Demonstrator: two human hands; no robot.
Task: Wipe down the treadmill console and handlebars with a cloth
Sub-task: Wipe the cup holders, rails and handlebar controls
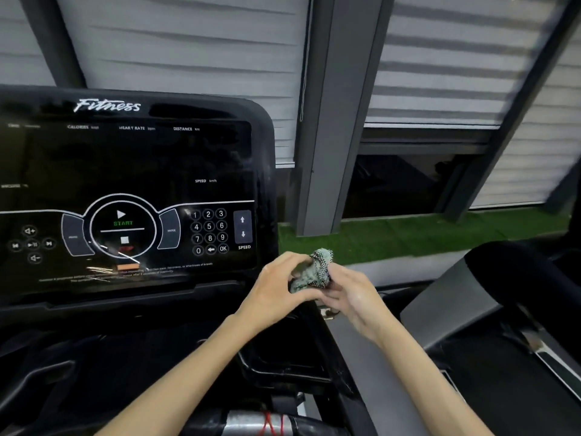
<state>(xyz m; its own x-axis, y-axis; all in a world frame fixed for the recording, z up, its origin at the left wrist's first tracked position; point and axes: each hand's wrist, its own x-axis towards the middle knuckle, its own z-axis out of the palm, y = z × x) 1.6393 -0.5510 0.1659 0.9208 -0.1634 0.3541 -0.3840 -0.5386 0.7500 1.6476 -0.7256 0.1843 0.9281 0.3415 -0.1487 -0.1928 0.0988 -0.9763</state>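
Seen from the head camera: cloth (314,272) bunched small between left hand (276,287) and right hand (349,297), both grips closed on it, held in the air just right of the console (132,196), not touching it. Best refolded to a flat pad before wiping, light over the keypad (209,231) and START button (122,223). Tray (283,366) below; padded handlebar (515,265) at right, reach unobstructed.
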